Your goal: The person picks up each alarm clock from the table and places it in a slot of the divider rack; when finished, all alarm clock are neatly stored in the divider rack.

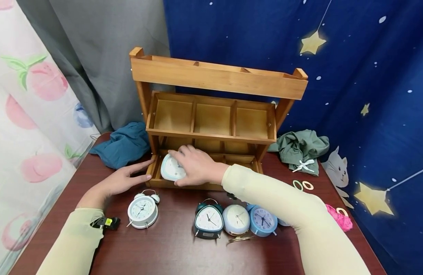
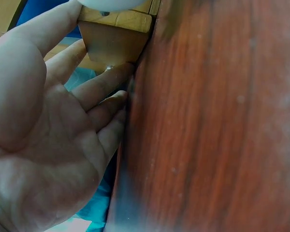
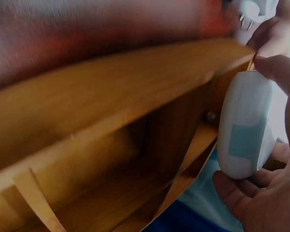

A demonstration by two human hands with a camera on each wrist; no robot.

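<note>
A dark red surface point(image 1: 156, 252) carries a tiered wooden shelf point(image 1: 215, 79) toward its back edge. The right hand point(image 1: 199, 165) grips a white-and-pale-blue clock point(image 1: 171, 169) at the left end of the shelf's lowest tier; the left hand point(image 1: 120, 180), fingers extended, touches that tier's left front corner, near a twin-bell clock point(image 1: 142, 212).

In the head view, the right hand point(image 1: 197, 166) at centre hides part of a pale clock point(image 1: 171, 170), and at lower right a sleeve point(image 1: 263, 189) leaves only part of a bluish object point(image 1: 283, 222) showing.
</note>
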